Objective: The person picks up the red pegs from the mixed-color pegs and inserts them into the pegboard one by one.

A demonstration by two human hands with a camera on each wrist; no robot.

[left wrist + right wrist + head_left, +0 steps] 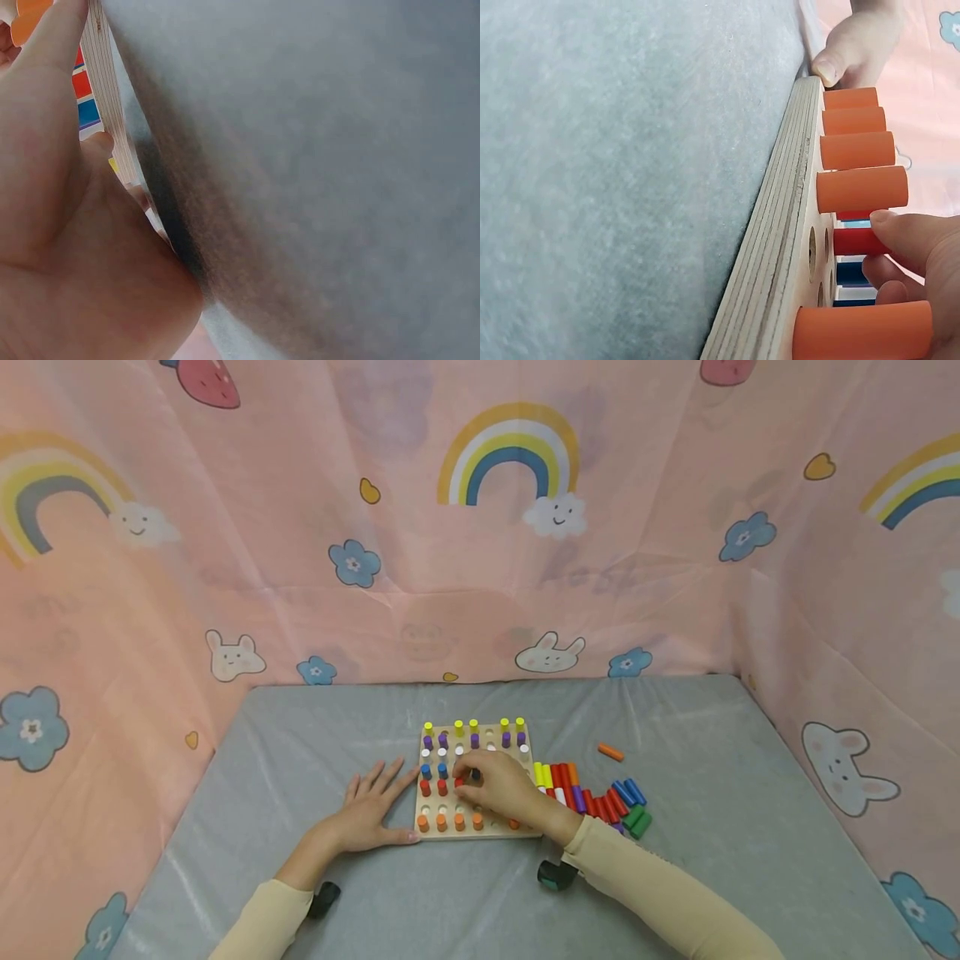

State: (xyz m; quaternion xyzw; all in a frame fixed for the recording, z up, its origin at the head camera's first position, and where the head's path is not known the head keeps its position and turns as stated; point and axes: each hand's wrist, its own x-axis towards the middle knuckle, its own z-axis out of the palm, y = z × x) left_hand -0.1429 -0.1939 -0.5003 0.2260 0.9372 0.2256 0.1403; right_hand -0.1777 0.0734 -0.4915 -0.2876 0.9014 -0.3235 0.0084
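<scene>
Orange peg (862, 332) overlaps right hand (501, 783) pinching red peg (853, 241) | left hand (365, 818) splayed, touching board (776, 225)

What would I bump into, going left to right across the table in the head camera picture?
Left hand → wooden pegboard → loose yellow pegs → orange peg lying by itself → green pegs.
</scene>
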